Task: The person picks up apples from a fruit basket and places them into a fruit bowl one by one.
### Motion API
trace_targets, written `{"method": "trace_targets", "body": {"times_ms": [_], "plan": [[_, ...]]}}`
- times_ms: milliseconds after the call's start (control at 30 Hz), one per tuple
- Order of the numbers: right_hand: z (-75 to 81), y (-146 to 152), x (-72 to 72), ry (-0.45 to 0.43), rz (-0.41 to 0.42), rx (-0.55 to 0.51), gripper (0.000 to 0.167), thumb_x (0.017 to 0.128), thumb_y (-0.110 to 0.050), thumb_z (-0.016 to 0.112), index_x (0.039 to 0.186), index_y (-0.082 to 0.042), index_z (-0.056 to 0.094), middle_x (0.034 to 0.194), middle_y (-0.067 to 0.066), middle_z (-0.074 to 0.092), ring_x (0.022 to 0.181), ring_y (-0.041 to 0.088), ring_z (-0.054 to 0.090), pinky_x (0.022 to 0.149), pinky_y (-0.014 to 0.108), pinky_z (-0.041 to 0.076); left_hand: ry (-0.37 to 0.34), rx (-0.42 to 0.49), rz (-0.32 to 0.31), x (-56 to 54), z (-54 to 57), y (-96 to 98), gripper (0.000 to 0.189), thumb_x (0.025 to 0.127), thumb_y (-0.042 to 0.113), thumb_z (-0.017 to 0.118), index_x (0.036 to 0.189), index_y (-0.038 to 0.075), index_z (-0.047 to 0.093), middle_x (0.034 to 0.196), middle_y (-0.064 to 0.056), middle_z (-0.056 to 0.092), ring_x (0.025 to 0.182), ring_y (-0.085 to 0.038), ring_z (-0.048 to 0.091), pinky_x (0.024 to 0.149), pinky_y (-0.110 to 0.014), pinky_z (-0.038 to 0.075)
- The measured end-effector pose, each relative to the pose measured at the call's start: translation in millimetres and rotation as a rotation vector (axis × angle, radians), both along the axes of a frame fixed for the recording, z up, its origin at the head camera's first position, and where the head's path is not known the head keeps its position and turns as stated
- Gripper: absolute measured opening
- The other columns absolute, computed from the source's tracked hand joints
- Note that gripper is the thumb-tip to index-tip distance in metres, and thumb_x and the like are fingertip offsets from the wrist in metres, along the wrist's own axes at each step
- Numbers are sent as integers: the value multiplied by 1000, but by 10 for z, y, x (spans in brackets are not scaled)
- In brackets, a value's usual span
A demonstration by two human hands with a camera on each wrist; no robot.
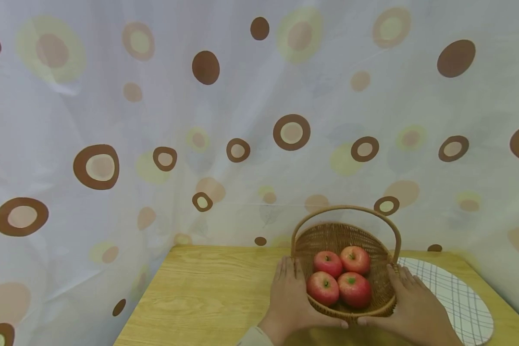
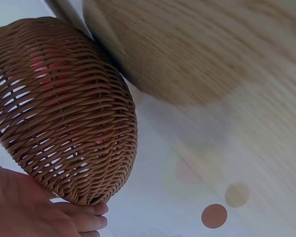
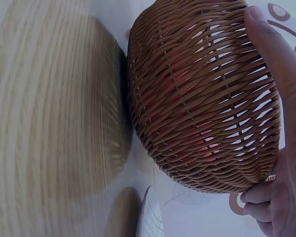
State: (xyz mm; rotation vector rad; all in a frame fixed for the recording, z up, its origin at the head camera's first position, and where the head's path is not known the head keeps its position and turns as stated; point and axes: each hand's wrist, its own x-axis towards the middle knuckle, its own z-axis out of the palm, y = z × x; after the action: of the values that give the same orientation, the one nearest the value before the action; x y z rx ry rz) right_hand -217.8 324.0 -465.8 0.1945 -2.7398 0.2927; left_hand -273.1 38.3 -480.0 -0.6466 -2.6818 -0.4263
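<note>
In the head view, a brown wicker basket (image 1: 333, 234) with an arched handle (image 1: 350, 207) stands at the right of the table, several red apples (image 1: 354, 289) inside. My left hand (image 1: 289, 298) holds its left side, fingers up along the wall and thumb at the front rim. On the opposite side my right hand (image 1: 419, 307) holds it likewise, the two thumb tips close together at the front. Both wrist views show the woven outside of the basket (image 2: 74, 113), red showing through its gaps. Fingertips of the right hand (image 3: 292, 187) lie against the weave.
A white oval placemat (image 1: 467, 298) with a grey check pattern lies to the right, partly behind the right hand. The wooden table (image 1: 207, 293) extends to the left. A white curtain (image 1: 242, 101) with brown and yellow dots hangs behind and beside the table.
</note>
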Motion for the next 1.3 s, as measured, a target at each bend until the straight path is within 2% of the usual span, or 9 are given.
{"method": "trace_targets", "body": {"times_ms": [167, 467, 733, 900, 1100, 1300], "plan": [[8, -47, 34, 0, -23, 0, 141, 62, -84, 83, 153, 16, 42, 148, 49, 45, 136, 70, 44, 100, 79, 45, -2, 3, -4, 16, -6, -32, 160, 51, 105, 65, 161, -7, 36, 167, -30, 35, 159, -43, 32, 129, -50, 32], [2, -98, 69, -5, -29, -11, 141, 62, -85, 82, 153, 14, 43, 148, 47, 47, 135, 70, 45, 96, 80, 47, -16, 37, 13, 69, -14, -59, 160, 49, 104, 69, 160, -7, 39, 165, -30, 38, 158, -43, 34, 128, -51, 35], [0, -177, 115, -4, -29, -30, 140, 61, -85, 82, 154, 13, 43, 151, 45, 45, 135, 69, 45, 96, 80, 46, 26, 81, 4, 131, -43, -144, 160, 48, 104, 70, 159, -8, 40, 165, -31, 38, 158, -45, 34, 126, -53, 37], [-11, -247, 153, 6, -22, -54, 143, 59, -87, 82, 155, 11, 43, 149, 48, 46, 135, 69, 46, 97, 79, 46, 8, 96, 11, 189, -39, -223, 160, 50, 105, 67, 160, -7, 38, 167, -31, 36, 159, -44, 32, 126, -54, 36], [-12, -338, 190, 0, -3, -51, 142, 59, -89, 80, 155, 11, 44, 150, 44, 48, 138, 66, 46, 100, 77, 46, -43, 112, 19, 279, -15, -331, 164, 50, 110, 58, 163, -6, 32, 170, -30, 30, 161, -43, 27, 128, -55, 33], [-12, -460, 221, 8, 9, -63, 143, 58, -91, 79, 154, 9, 45, 150, 42, 51, 138, 64, 48, 101, 75, 47, -66, 108, 33, 345, -2, -455, 162, 51, 109, 58, 162, -7, 33, 169, -31, 30, 161, -44, 26, 128, -56, 32]]}}
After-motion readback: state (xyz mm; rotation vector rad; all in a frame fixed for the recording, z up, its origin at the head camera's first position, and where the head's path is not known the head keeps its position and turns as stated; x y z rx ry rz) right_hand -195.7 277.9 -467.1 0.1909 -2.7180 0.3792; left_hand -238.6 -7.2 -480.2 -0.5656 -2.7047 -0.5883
